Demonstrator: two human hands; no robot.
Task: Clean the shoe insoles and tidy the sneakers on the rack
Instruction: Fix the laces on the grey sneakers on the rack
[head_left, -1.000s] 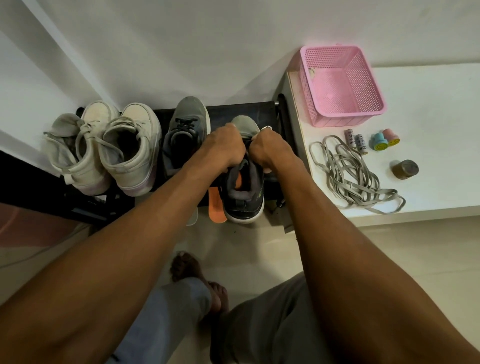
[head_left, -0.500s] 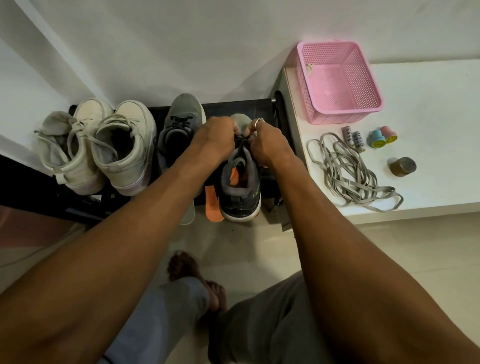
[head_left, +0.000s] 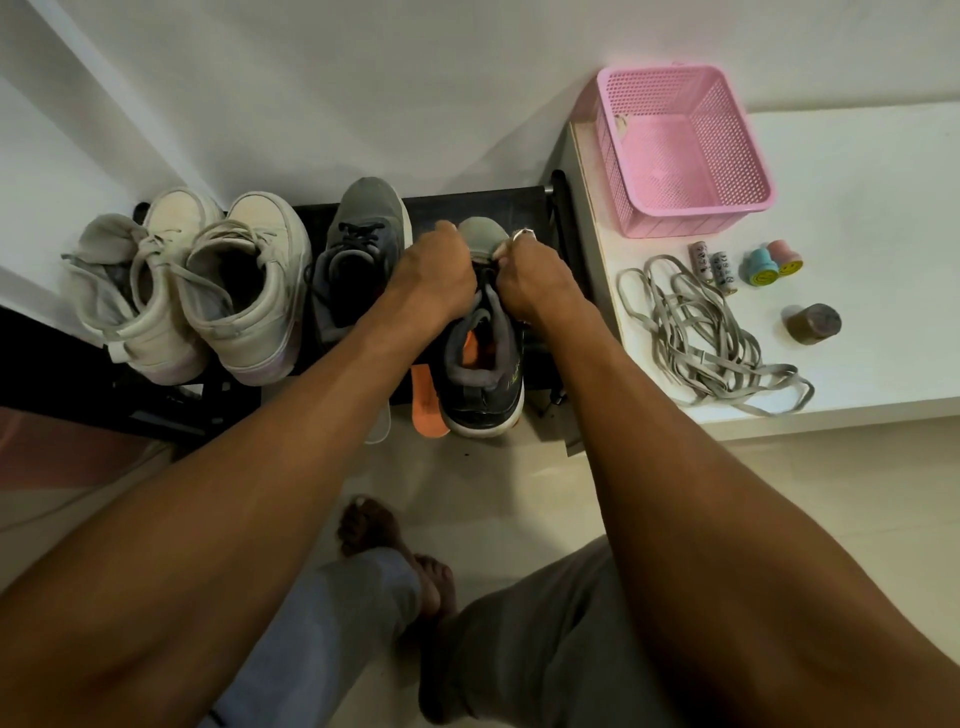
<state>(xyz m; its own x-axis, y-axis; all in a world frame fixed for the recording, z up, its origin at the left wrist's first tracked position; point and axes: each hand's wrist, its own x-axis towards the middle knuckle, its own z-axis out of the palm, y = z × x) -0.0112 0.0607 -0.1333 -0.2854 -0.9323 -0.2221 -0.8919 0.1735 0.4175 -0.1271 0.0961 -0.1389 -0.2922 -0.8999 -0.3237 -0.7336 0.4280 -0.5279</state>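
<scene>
Both hands have crept forward from the collar toward the toe of the dark sneaker (head_left: 485, 384), which stands on the rack (head_left: 488, 205). The left hand (head_left: 441, 280) and right hand (head_left: 530, 283), fingers curled, seem to pinch its laces (head_left: 487, 280). The upper looks soft and the laces thin and slippery, so grip them near the eyelets.

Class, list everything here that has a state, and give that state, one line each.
Left hand, grips the dark sneaker at its laces.
Right hand, pinches the same laces.
Dark sneaker, upright on the rack, orange showing inside.
Grey sneaker, upright, laced.
White sneakers, upright, laces loose.
Orange insole, out, lying beside the dark sneaker.
Basket, upright, almost empty.
Loose laces, tangled on the ledge.
</scene>
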